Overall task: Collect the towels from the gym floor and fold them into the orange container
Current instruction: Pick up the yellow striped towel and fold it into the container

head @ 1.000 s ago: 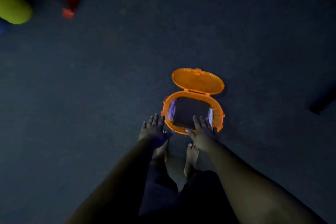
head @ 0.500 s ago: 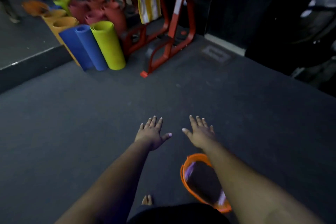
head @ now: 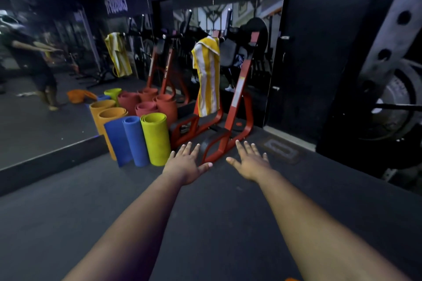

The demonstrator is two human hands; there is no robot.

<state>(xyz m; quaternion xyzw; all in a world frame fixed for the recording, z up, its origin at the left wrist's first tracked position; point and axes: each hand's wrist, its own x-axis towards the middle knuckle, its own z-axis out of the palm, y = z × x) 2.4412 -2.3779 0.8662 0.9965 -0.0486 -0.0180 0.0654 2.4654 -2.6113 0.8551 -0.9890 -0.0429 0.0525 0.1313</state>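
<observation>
A yellow-and-white striped towel [head: 207, 75] hangs over the top of a red metal exercise frame [head: 237, 107] straight ahead. My left hand [head: 185, 164] and my right hand [head: 251, 162] are both stretched forward, palms down, fingers spread, holding nothing. They hover over the dark floor, short of the frame's base. Only a sliver of the orange container [head: 291, 279] shows at the bottom edge, below my right arm.
Rolled mats in blue [head: 129, 141], yellow-green [head: 156, 138], orange and red stand left of the frame against a wall mirror [head: 45, 89], which reflects the towel and a person. A black weight rack with plates [head: 392, 102] fills the right side.
My view has lifted from the open orange container at my feet to the gym ahead. Both hands left the container's rim and now reach forward, empty.
</observation>
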